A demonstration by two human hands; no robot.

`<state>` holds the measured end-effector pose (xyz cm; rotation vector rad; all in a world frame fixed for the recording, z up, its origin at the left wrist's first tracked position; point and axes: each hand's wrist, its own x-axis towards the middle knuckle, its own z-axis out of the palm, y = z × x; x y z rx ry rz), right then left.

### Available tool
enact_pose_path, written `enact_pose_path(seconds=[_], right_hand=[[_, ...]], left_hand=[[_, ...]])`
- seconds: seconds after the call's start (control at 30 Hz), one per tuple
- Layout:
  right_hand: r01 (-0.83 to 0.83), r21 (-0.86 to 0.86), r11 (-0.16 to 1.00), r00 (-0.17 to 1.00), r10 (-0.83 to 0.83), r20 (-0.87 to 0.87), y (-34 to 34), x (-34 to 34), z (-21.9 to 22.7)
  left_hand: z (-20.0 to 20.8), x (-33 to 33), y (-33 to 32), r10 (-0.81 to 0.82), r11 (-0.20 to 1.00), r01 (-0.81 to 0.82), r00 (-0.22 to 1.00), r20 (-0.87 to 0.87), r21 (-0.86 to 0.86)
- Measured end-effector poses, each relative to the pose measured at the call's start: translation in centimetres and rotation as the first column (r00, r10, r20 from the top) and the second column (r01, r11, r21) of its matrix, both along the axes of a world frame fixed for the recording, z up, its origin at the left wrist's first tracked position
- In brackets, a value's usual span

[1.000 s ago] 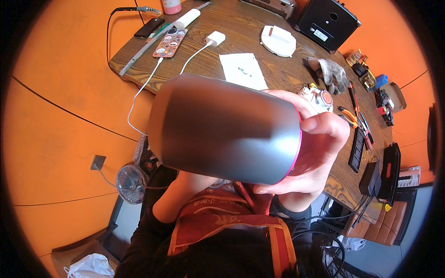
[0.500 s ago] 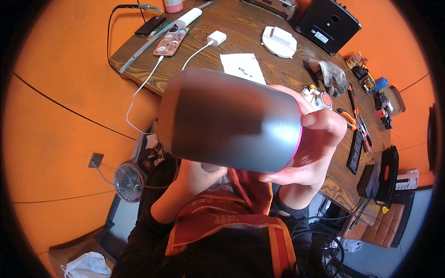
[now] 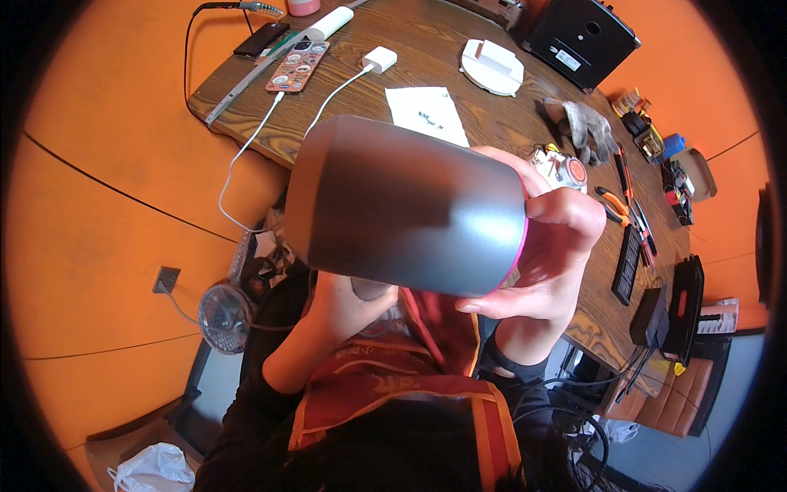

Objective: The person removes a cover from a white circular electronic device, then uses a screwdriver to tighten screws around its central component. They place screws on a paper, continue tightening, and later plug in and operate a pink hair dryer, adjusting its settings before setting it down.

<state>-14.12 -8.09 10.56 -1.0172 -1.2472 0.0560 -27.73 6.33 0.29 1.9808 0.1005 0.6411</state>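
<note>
I hold a large grey cylinder with a pink rim (image 3: pixel 402 205) close under the camera, lying on its side above my lap. My right hand (image 3: pixel 551 246) wraps around its pink-rimmed right end, fingers curled under it. Beneath the cylinder, my left hand (image 3: pixel 344 305) grips a short grey stub that sticks down from its underside. The cylinder hides part of both hands and the near edge of the wooden table (image 3: pixel 459 82).
On the table lie a phone in a patterned case (image 3: pixel 297 67), a white charger with cable (image 3: pixel 379 59), a paper sheet (image 3: pixel 426 113), a white round holder (image 3: pixel 492 66), a black box (image 3: pixel 584 37), grey gloves (image 3: pixel 586 125) and pliers (image 3: pixel 613 205). A small fan (image 3: pixel 223 316) stands on the floor at left.
The cylinder has shifted slightly up and to the right, with both hands still on it. My left hand now shows more clearly under it.
</note>
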Motion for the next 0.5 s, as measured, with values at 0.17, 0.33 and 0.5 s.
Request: enact_pose_path(seconds=[0.17, 0.33, 0.5], right_hand=[[-0.05, 0.032, 0.998, 0.996, 0.047, 0.069, 0.3, 0.7, -0.1], [0.095, -0.103, 0.99, 0.995, -0.093, 0.021, -0.3, 0.3, 1.0], [0.26, -0.098, 0.961, 0.931, -0.276, -0.238, -0.8, 0.6, 2.1]], left_hand=[[0.4, 0.3, -0.1, -0.019, 0.999, 0.017, 0.999, 0.045, 0.048], [1.7, 0.2, -0.8, -0.031, 0.983, 0.01, 0.993, -0.112, -0.181], [2.6, 0.1, -0.4, -0.339, 0.744, 0.175, 0.931, -0.139, -0.645]])
